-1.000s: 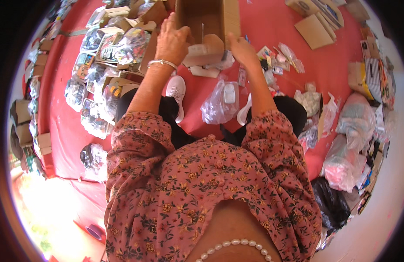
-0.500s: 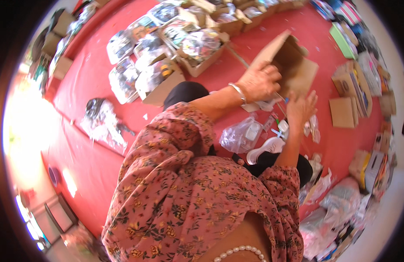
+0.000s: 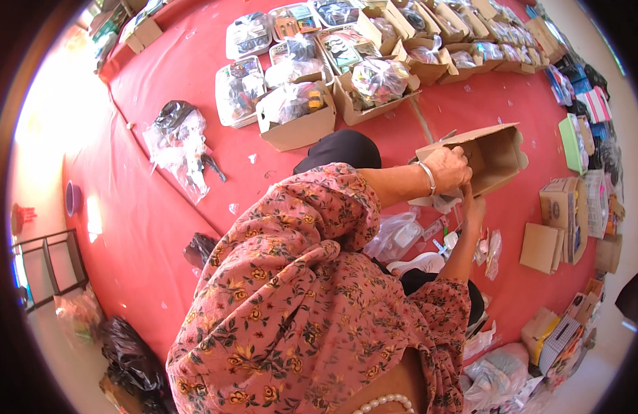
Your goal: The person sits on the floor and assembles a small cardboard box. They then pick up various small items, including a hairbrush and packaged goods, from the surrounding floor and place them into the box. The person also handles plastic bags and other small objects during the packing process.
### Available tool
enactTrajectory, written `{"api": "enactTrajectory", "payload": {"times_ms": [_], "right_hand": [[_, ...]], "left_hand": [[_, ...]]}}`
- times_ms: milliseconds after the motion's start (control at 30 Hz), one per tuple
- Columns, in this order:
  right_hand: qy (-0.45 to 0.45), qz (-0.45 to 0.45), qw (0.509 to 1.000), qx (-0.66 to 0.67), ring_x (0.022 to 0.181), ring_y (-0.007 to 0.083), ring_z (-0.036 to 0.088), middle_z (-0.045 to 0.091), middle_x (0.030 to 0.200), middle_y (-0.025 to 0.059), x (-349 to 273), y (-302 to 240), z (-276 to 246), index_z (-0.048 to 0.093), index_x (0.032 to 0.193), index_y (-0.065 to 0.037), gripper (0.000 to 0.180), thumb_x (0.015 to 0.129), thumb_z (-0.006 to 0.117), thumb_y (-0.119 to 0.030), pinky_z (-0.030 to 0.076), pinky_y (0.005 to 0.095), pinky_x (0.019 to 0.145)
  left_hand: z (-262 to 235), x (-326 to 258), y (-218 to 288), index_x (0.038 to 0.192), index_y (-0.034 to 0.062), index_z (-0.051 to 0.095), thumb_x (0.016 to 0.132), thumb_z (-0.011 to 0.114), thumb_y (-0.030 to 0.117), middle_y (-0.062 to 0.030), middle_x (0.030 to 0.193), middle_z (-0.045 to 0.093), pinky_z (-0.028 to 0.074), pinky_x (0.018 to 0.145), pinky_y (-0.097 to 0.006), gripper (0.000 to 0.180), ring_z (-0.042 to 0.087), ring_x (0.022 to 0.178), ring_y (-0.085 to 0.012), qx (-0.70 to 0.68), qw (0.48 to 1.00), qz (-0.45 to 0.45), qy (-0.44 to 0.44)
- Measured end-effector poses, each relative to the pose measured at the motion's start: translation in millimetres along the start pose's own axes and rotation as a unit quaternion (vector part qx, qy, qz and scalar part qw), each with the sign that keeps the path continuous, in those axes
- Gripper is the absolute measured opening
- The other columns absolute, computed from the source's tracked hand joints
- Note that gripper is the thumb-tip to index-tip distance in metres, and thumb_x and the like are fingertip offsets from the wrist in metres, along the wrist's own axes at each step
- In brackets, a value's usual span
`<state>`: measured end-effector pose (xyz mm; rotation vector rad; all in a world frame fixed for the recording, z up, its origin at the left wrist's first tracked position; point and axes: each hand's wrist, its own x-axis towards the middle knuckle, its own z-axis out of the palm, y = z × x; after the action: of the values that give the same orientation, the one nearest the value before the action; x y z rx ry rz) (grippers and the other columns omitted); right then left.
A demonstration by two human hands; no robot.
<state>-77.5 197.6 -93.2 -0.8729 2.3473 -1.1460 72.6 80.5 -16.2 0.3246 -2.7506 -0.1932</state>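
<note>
Here, in the head view, the person is sitting on a red floor covering (image 3: 160, 228) and working at an open brown cardboard box (image 3: 495, 155) that is lying tilted in front of them, its mouth turned toward the hands. The left hand (image 3: 449, 168) is resting on the box's near edge with its fingers curled over the flap, clamped on the cardboard; a pale bangle (image 3: 428, 178) is sitting on that wrist. The right hand (image 3: 473, 207) is reaching up from below, its fingers together and pressing against the underside of the box (how firmly it is gripping, I cannot tell). Just under the hands, a clear plastic bag (image 3: 398, 234) and several small packets (image 3: 488, 245) are lying on the red surface beside the person's knee. Farther off, at the top, a cluster of open cartons filled with bagged goods (image 3: 298, 110) is standing in rows, well apart from the hands. To the right, flat cardboard boxes (image 3: 550, 245) are lying near a green container (image 3: 573, 141). A loose plastic bag with dark items (image 3: 177, 141) is lying alone on the left.
</note>
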Motion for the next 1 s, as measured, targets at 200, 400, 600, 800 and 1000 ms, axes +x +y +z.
{"api": "enactTrajectory", "payload": {"times_ms": [200,400,600,800,1000], "right_hand": [[-0.032,0.117,0.987,0.101,0.052,0.0236,0.061,0.061,0.074,0.0149,17,17,7,0.051,0.092,0.006,0.03,0.082,0.048,-0.022,0.046,0.0304,0.041],[0.053,0.088,0.995,-0.01,0.049,0.0334,0.06,0.056,0.058,0.027,17,13,6,0.054,0.067,0.014,0.031,0.073,0.044,-0.015,0.046,0.0413,0.041],[0.07,0.11,0.975,-0.178,0.083,0.0441,0.058,0.059,0.082,0.0299,15,1,21,0.063,0.079,0.006,0.035,0.072,0.046,-0.023,0.046,0.0498,0.071],[0.081,0.171,0.968,-0.167,0.094,0.0377,0.058,0.06,0.093,0.0253,9,-33,7,0.063,0.088,0.003,0.034,0.072,0.046,-0.022,0.041,0.0455,0.084],[0.092,0.189,0.965,-0.16,0.089,0.0367,0.06,0.061,0.094,0.0227,14,-28,15,0.064,0.086,0.002,0.028,0.073,0.047,-0.018,0.047,0.0428,0.079]], "left_hand": [[6,-8,-6,0.077,0.0091,0.061,0.072,0.054,0.019,-0.008,0.075,0.06,0.05,0.059,-0.035,0.013,0.058,0.079,-0.0241,-0.006,0.999,-0.049,-0.016],[8,-11,-5,0.075,0.0109,0.059,0.071,0.054,0.019,-0.0043,0.078,0.056,0.049,0.067,-0.034,0.01,0.052,0.091,-0.0235,0.022,0.998,-0.041,0.041],[14,-22,-12,0.078,0.0106,0.06,0.067,0.062,0.016,-0.0047,0.088,0.052,0.049,0.069,-0.032,0.013,0.05,0.092,-0.0225,0.07,0.994,-0.066,-0.044],[33,-29,-5,0.09,0.0028,0.061,0.071,0.064,0.03,-0.0144,0.109,0.052,0.047,0.078,-0.04,0.033,0.052,0.098,-0.0318,0.02,0.98,-0.1,-0.168],[42,-10,-9,0.109,-0.0002,0.055,0.081,0.048,0.051,-0.0272,0.125,0.04,0.042,0.086,-0.045,0.059,0.049,0.105,-0.0414,-0.151,0.917,-0.28,-0.241]]}}
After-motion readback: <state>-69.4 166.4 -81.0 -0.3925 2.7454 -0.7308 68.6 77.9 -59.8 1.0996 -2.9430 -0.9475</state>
